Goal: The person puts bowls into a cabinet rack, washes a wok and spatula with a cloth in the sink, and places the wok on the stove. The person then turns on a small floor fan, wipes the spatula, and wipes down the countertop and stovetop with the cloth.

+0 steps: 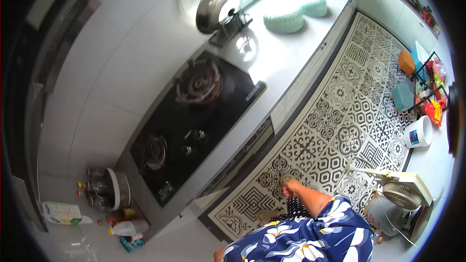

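My right hand [291, 188] hangs low over the patterned floor, its fingers curled in, with nothing visible in them. A beige slipper [284, 179] shows just past that hand on the floor. Of my left hand [219, 253] only a small piece appears at the bottom edge; its fingers cannot be made out. To the left, apart from both hands, lies a black gas hob [223, 111] with two burners set into the white counter [279, 70].
A metal pan [221, 7] leans upright behind the hob, near mint-green woven baskets [284, 17]. Bottles and a round rack [119, 189] stand at the lower left. Along the right are a white bucket [418, 132], a teal bin [403, 98] and a fan [402, 195].
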Demonstrator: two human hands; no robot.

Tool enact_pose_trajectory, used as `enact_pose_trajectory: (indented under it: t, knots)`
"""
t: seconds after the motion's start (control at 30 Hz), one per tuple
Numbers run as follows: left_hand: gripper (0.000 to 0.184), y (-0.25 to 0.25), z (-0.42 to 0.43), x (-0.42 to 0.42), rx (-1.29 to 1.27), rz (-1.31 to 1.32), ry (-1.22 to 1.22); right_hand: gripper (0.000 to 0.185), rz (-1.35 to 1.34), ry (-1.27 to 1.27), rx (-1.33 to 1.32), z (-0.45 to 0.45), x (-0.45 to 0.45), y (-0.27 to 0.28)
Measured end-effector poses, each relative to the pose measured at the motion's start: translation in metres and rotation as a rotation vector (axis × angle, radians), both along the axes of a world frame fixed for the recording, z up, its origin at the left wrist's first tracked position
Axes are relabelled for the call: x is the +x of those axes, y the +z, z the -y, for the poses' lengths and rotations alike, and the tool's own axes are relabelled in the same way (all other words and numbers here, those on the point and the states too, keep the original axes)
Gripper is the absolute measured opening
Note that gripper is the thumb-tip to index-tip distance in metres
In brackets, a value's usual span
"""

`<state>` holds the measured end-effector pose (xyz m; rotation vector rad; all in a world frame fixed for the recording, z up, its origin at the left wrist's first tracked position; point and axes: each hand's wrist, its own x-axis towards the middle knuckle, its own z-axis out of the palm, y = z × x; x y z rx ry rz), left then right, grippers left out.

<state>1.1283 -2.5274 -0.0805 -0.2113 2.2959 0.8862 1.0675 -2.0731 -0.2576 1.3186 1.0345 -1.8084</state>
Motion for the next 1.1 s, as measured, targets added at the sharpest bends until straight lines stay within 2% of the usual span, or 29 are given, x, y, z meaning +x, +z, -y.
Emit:
enact_pose_trajectory:
  t: [0.07, 0.2, 0.3, 0.37, 0.47, 0.53, 0.57, 0.6, 0.63, 0.67, 0.73, 0.77, 0.87, 0.93, 1.0, 1.07, 1.1]
  knots:
    - [0.017, -0.001, -0.017, -0.033, -0.061, -0.062, -0.142, 0.019, 0.083, -0.191, 0.103, -0.043, 0.030, -0.006]
    - [0.017, 0.003, -0.044, -0.071, -0.211, -0.160, -0.382, 0.019, 0.121, -0.262, 0.389, -0.128, 0.056, 0.018]
    - [0.018, 0.017, -0.086, -0.079, -0.279, -0.204, -0.470, 0.021, 0.111, -0.278, 0.475, -0.177, 0.069, -0.003]
    - [0.031, 0.064, -0.147, -0.111, -0.054, 0.097, 0.262, 0.020, 0.092, -0.252, 0.460, -0.194, 0.065, 0.013]
    - [0.040, 0.048, -0.157, -0.129, -0.004, 0.071, 0.279, 0.019, 0.066, -0.213, 0.404, -0.202, 0.051, 0.024]
    - [0.038, 0.047, -0.166, -0.146, -0.030, 0.068, 0.257, 0.018, 0.098, -0.141, 0.453, -0.187, 0.040, 0.043]
    - [0.036, 0.037, -0.164, -0.155, -0.045, 0.007, 0.086, 0.018, -0.029, -0.199, 0.457, -0.182, 0.042, 0.026]
    - [0.034, 0.032, -0.157, -0.159, -0.067, -0.043, -0.096, 0.018, -0.004, -0.213, 0.449, -0.174, 0.045, 0.024]
    - [0.031, 0.027, -0.152, -0.166, 0.043, -0.060, -0.136, 0.018, -0.128, -0.092, 0.459, -0.170, 0.044, 0.022]
    - [0.031, 0.037, -0.161, -0.181, 0.042, -0.055, -0.184, 0.018, -0.260, 0.017, 0.476, -0.170, 0.039, 0.025]
    - [0.031, 0.062, -0.185, -0.199, 0.084, 0.056, -0.201, 0.019, -0.234, 0.007, 0.513, -0.159, 0.034, 0.037]
    - [0.029, 0.046, -0.184, -0.208, 0.068, 0.041, -0.222, 0.021, -0.230, 0.041, 0.547, -0.153, 0.030, 0.045]
    - [0.029, 0.091, -0.233, -0.232, 0.040, 0.074, -0.313, 0.023, -0.180, -0.161, 0.489, -0.142, 0.023, 0.101]
    - [0.030, 0.105, -0.264, -0.244, 0.059, 0.098, -0.334, 0.026, -0.151, -0.177, 0.485, -0.151, 0.026, 0.107]
    - [0.031, 0.106, -0.288, -0.254, 0.066, 0.116, -0.351, 0.028, -0.180, -0.375, 0.418, -0.164, 0.022, 0.118]
    - [0.032, 0.102, -0.317, -0.266, 0.239, 0.221, -0.317, 0.027, -0.211, -0.489, 0.382, -0.184, 0.020, 0.124]
    - [0.032, 0.110, -0.338, -0.271, 0.226, 0.254, -0.317, 0.026, -0.229, -0.629, 0.336, -0.199, 0.017, 0.122]
